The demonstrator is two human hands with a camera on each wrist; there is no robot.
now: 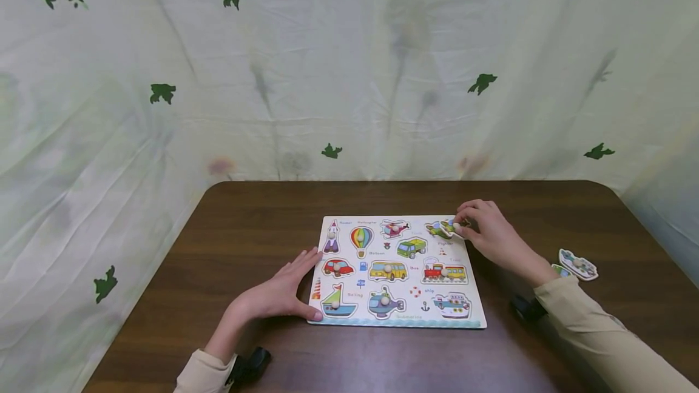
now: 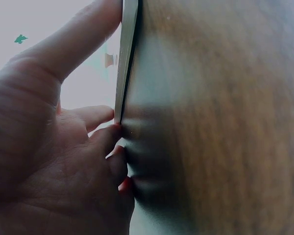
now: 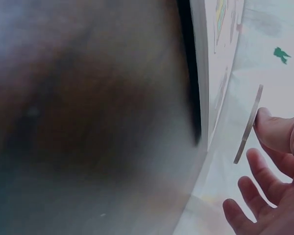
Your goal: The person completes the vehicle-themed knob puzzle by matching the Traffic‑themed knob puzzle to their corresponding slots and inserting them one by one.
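A white wooden puzzle board [image 1: 420, 321] with pictures of vehicles lies flat on the table. My left hand [image 1: 281, 287] rests along its left edge with fingers spread, the thumb on the lower left corner; the left wrist view shows the fingers [image 2: 105, 139] at the board's side. At the upper right corner, my right hand [image 1: 494, 232] pinches an airplane puzzle piece [image 1: 446, 230] between thumb and index finger. That piece hangs tilted over the printed airplane spot, partly overlapping it. The right wrist view shows it edge-on [image 3: 248, 125], apart from the board, the other fingers loosely bent.
On the table [image 1: 262, 223] to the right, a ship piece [image 1: 579, 264] lies beside a green piece [image 1: 561, 270] partly hidden by the right sleeve. Knobbed pieces such as the bus [image 1: 388, 270] and submarine [image 1: 385, 303] sit in the board. A pale leaf-print curtain [image 1: 349, 77] hangs behind.
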